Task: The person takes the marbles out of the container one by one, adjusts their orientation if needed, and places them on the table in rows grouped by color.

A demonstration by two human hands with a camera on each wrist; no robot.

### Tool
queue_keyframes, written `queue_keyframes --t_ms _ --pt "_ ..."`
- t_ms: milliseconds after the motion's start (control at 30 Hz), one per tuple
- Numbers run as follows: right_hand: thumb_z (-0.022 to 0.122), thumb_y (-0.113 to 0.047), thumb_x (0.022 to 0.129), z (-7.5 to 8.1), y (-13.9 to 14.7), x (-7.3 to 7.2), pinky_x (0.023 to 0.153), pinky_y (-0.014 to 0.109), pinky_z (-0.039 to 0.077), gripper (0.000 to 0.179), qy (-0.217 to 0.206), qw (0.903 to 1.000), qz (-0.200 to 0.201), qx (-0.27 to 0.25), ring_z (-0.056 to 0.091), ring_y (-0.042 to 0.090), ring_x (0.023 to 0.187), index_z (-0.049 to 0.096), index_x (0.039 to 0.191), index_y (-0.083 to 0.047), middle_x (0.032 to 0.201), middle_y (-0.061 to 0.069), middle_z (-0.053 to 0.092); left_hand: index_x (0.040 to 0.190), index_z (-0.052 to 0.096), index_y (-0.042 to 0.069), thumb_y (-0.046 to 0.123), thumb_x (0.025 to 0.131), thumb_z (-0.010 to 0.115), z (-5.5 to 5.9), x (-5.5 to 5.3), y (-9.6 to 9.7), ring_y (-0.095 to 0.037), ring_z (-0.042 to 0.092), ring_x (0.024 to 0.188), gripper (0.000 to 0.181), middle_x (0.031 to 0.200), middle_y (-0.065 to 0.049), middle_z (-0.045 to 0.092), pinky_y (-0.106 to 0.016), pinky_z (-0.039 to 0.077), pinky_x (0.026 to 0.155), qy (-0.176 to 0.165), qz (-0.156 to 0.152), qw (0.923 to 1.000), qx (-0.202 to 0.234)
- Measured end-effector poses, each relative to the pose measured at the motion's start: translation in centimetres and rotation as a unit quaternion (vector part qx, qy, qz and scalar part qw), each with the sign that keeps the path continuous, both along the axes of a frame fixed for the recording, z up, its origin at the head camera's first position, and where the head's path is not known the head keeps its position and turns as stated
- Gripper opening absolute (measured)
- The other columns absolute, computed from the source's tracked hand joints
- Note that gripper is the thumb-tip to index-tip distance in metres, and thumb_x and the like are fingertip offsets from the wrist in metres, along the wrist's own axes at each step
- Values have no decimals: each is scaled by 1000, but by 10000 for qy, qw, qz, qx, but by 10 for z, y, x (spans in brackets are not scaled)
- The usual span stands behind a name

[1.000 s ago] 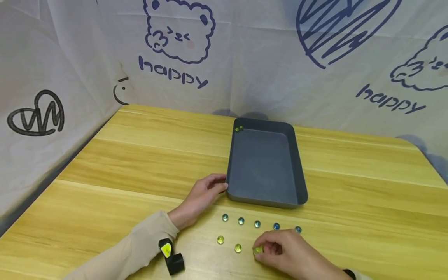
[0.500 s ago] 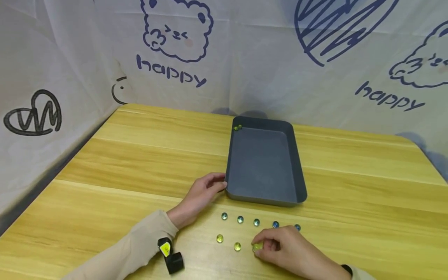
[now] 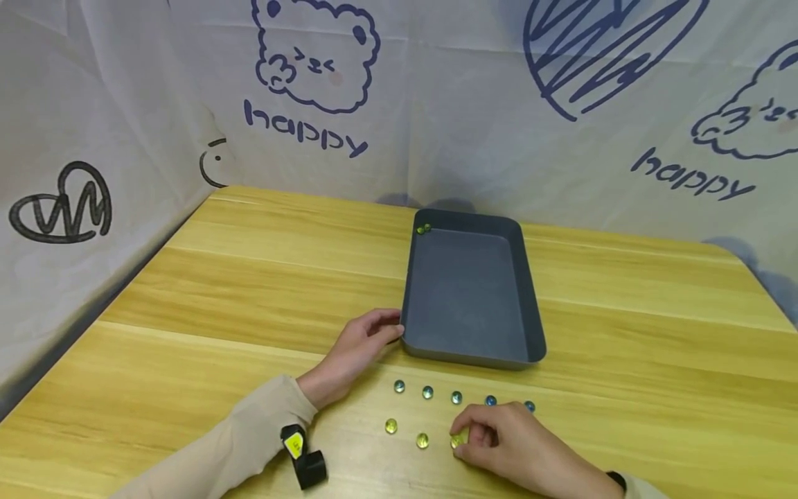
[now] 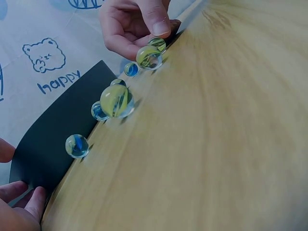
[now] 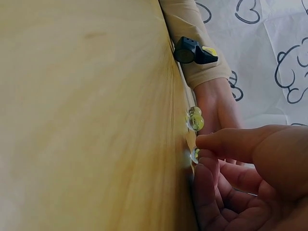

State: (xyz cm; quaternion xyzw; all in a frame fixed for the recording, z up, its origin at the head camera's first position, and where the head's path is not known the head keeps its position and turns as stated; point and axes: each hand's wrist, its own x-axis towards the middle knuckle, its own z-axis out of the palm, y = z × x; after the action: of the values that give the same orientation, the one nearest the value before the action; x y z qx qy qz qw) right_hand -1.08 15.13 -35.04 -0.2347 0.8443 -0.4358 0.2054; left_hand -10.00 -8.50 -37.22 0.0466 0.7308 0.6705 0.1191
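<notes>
My right hand (image 3: 520, 443) is low over the table at the front, pinching a yellow marble (image 3: 457, 441) between thumb and forefinger. In the left wrist view this marble (image 4: 157, 44) shows under the thumb, close to the wood. Left of it lie two more yellow marbles, one nearer (image 3: 422, 441) and one farther left (image 3: 391, 426). Behind them runs a row of several blue and blue-green marbles (image 3: 457, 397), the rightmost partly hidden by my right hand. My left hand (image 3: 352, 353) rests with its fingertips against the left wall of a dark grey tray (image 3: 530, 312), near its front corner.
Two small yellow-green marbles (image 3: 423, 229) lie in the tray's far left corner. A black wrist camera (image 3: 305, 461) is strapped to the left sleeve. White cloth (image 3: 436, 104) with drawings hangs behind the wooden table (image 3: 249, 277) and along its left side.
</notes>
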Motion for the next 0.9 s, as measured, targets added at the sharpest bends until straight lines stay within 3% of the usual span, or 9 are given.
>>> queue_keyframes --t_ms 900 --pt "71 -18 89 -2 -2 0 56 23 47 14 -40 10000 2 27 50 2 56 69 100 -11 69 -13 56 130 56 -2 14 94 59 -3 0 0 -24 53 117 39 125 -12 60 -40 41 102 17 20 10000 -21"
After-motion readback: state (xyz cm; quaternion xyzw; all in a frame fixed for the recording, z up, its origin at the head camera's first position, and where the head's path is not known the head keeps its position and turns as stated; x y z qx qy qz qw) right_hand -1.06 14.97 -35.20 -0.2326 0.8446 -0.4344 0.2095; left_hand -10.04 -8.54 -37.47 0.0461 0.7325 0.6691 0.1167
